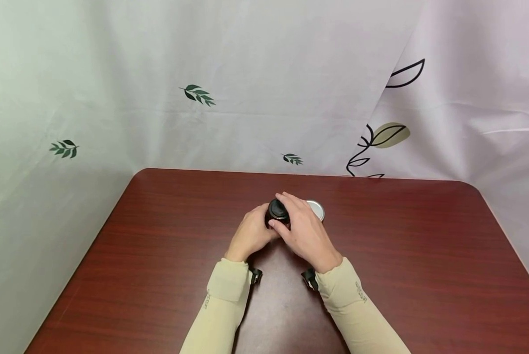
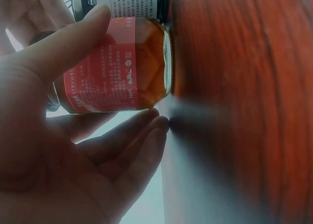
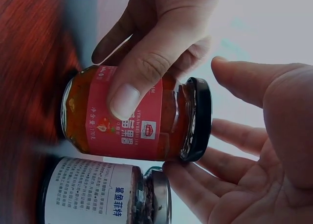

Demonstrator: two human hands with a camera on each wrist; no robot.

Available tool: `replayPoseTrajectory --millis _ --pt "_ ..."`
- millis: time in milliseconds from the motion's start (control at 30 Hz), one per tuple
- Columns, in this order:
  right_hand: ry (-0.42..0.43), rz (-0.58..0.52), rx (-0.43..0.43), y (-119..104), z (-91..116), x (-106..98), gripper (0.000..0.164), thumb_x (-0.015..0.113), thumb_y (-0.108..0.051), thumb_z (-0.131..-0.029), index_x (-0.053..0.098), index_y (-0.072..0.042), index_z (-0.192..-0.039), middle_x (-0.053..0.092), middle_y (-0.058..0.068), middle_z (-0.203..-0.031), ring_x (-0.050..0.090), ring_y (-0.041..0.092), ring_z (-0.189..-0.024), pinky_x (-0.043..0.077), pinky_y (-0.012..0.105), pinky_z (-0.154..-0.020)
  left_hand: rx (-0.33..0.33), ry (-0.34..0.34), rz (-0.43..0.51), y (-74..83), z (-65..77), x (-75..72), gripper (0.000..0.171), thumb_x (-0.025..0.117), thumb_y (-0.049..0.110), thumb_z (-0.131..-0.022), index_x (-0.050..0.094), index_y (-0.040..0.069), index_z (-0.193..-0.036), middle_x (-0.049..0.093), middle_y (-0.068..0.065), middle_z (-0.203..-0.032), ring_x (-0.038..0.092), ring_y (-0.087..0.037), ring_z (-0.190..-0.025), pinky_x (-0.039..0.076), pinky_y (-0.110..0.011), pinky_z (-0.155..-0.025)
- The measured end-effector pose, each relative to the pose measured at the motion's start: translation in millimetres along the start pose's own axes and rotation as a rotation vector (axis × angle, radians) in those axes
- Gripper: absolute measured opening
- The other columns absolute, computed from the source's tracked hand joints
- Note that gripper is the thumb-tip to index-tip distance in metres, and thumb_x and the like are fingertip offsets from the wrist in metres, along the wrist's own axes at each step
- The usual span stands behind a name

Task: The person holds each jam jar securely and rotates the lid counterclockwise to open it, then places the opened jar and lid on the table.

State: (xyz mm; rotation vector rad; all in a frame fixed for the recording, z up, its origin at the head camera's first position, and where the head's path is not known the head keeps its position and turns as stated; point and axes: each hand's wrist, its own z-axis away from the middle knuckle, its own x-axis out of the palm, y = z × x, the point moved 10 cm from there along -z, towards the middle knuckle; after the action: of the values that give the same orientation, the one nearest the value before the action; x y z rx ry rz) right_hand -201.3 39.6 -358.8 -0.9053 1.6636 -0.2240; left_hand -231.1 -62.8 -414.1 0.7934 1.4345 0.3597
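Under a black lid [image 3: 199,120] stands a jar of strawberry jam [image 3: 146,111] with a red label. My left hand [image 1: 251,233] grips this jar low on its body, thumb across the label and fingers round the far side, as the left wrist view also shows. My right hand [image 1: 306,228] is arched about the lid, its fingers spread loosely beside it; in the right wrist view the thumb tip stands apart from the lid. A second jar [image 3: 93,192], with a white label and silver lid, is close beside the first, partly hidden by my right hand in the head view.
Both jars are on a reddish-brown wooden table [image 1: 167,236] with rounded far corners. A pale curtain [image 1: 247,59] printed with leaves hangs behind its far edge and along the sides. Dark straps with small devices [image 1: 310,279] sit at my wrists.
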Motion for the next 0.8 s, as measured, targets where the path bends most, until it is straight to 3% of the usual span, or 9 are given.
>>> replayPoseTrajectory --millis 500,800 --pt "0.032 0.027 -0.028 -3.0 -1.2 -1.7 0.055 0.076 -0.016 -0.09 0.056 0.003 -0.138 0.056 0.02 -0.139 0.052 0.034 -0.13 0.042 0.045 -0.108 0.018 0.006 -0.009 1.9 -1.3 -1.2 0.053 0.082 0.024 -0.083 0.062 0.002 -0.128 0.069 -0.012 -0.117 0.066 -0.028 -0.108 0.051 -0.044 -0.094" --pt "0.044 0.026 0.0 -1.2 -1.5 -0.5 0.051 0.076 -0.016 -0.091 0.059 0.004 -0.134 0.057 0.019 -0.136 0.054 0.034 -0.126 0.043 0.045 -0.106 0.052 -0.001 -0.01 2.2 0.0 -1.0 0.053 0.081 0.027 -0.084 0.062 0.004 -0.128 0.07 -0.011 -0.116 0.067 -0.026 -0.106 0.052 -0.041 -0.094"
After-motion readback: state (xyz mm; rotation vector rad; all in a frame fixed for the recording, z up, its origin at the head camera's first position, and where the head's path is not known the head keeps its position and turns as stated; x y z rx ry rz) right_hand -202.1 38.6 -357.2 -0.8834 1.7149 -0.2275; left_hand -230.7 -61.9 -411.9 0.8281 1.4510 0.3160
